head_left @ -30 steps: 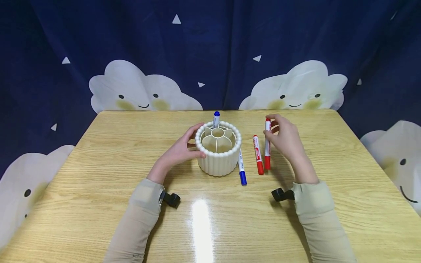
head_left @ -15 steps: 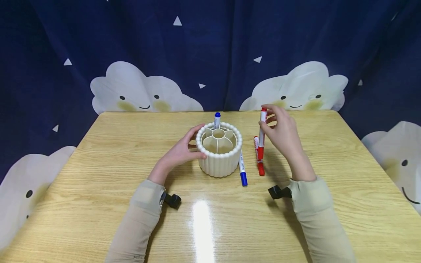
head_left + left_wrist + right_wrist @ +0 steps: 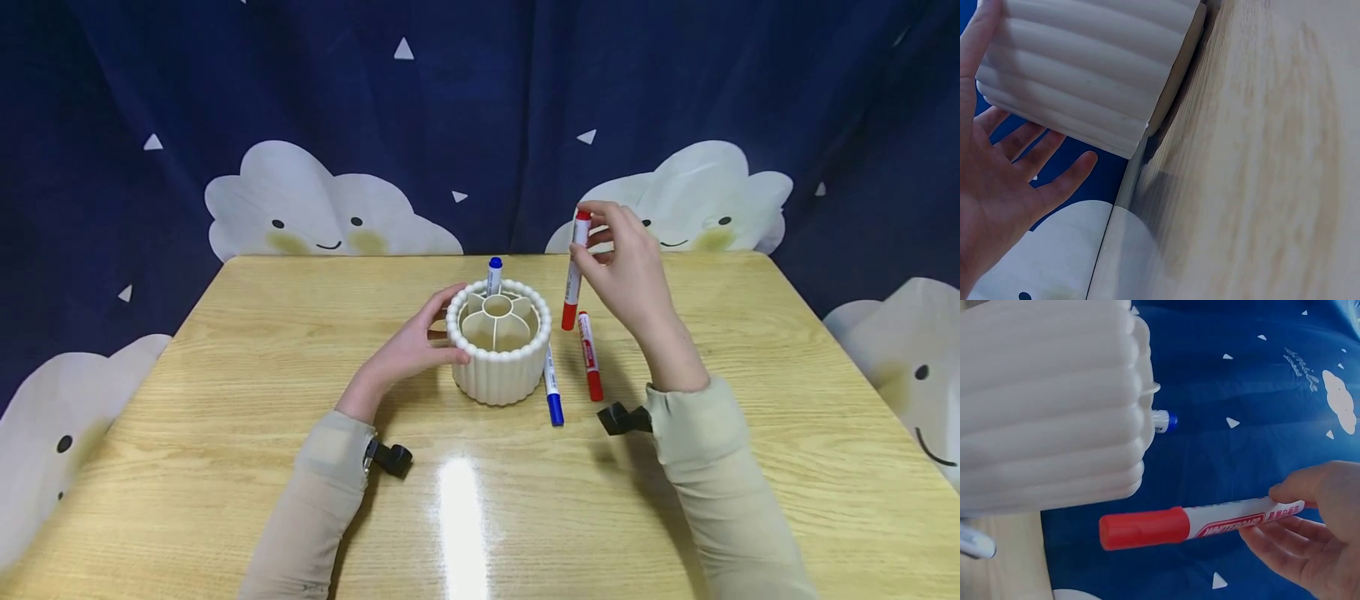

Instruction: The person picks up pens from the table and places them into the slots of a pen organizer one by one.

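A cream, ribbed pen holder [image 3: 498, 375] with a beaded rim and petal-shaped compartments stands upright on the table. My left hand [image 3: 408, 346] grips its left side, thumb in front and fingers behind. In the left wrist view the fingers [image 3: 1025, 147] spread beside the ribbed wall. Pinched near its top by my right hand [image 3: 630, 275], a red whiteboard marker [image 3: 1235, 519] hangs red cap down, in the air to the right of the holder. A blue marker [image 3: 493, 277] stands in the holder's rear compartment, blue end up.
A second blue marker [image 3: 554, 396] lies against the holder's right side on the wooden table [image 3: 300, 317]. To its right lies another red marker [image 3: 589, 354], beneath the right hand's side. A dark blue curtain [image 3: 480, 108] with clouds hangs behind the table.
My right hand has raised the red marker from near the table and carried it left, toward the holder. The left hand and the pen holder stay in place.
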The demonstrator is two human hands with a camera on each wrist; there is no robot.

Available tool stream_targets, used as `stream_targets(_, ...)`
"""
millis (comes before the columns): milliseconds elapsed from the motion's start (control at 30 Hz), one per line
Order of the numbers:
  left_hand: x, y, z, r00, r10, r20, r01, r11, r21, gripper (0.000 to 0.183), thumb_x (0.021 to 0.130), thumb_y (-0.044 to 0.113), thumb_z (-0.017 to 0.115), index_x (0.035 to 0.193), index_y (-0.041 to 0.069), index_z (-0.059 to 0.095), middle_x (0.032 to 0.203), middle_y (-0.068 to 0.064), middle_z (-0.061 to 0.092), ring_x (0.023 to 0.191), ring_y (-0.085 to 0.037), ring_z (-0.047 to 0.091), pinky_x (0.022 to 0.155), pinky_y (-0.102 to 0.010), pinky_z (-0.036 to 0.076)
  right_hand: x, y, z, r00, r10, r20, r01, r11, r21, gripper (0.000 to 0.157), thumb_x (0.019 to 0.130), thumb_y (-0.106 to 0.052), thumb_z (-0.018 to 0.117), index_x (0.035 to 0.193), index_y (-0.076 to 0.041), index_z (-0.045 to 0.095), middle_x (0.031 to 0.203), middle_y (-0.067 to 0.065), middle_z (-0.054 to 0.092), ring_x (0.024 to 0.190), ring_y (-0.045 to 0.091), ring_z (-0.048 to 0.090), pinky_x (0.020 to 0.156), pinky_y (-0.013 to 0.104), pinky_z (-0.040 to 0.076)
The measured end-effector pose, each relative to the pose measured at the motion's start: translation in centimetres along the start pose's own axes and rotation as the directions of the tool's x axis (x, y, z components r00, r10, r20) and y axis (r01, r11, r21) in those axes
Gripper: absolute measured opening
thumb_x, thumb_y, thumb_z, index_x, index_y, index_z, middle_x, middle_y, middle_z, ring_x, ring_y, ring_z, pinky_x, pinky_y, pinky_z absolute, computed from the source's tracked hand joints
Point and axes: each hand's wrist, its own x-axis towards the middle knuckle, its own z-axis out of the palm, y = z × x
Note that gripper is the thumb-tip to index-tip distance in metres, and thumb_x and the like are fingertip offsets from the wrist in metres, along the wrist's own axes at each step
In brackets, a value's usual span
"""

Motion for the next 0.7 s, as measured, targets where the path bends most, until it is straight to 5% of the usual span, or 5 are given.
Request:
stream_targets(167,0.0,-0.2,0.0,1.000,0.005,0.000,-0.005,1.000,0.003,0.095,0.070,0.019,0.078,0.145,0.013,0.020,0.140,-0.010,0.033,0.124,-0.027,0.036,0.099,-0.043,0.039,0.8,-1.0,0.0,0.999,-0.035,-0.032,0.035,0.999,0.002,0.039,0.084,-0.010,0.062,0.121,-0.005,0.053,0.105,0.013,0.057,0.087,0.021,0.061,0.070,0.033,0.055)
stream_targets(433,0.9,-2.8,-0.2,1.000,0.017,-0.010,-0.017,1.000,0.006,0.098,0.068,0.022,0.080,0.145,0.023,0.020,0.141,-0.002,0.033,0.125,-0.026,0.036,0.098,-0.041,0.040,1.9,-2.1,0.2,0.997,-0.067,-0.025,0.068,0.998,0.006,0.038,0.084,-0.010,0.062,0.120,-0.003,0.052,0.105,0.014,0.056,0.088,0.020,0.060,0.071,0.034,0.055)
stream_targets(700,0.8,-2.8,-0.1,1.000,0.020,-0.012,-0.020,1.000,0.006,0.096,0.068,0.022,0.080,0.144,0.025,0.021,0.139,-0.003,0.035,0.125,-0.026,0.036,0.098,-0.039,0.040,2.3,-2.6,1.5,0.991,-0.097,-0.092,0.100,0.994,0.034,0.038,0.083,-0.009,0.063,0.118,-0.003,0.052,0.101,0.015,0.052,0.086,0.019,0.060,0.069,0.030,0.055)
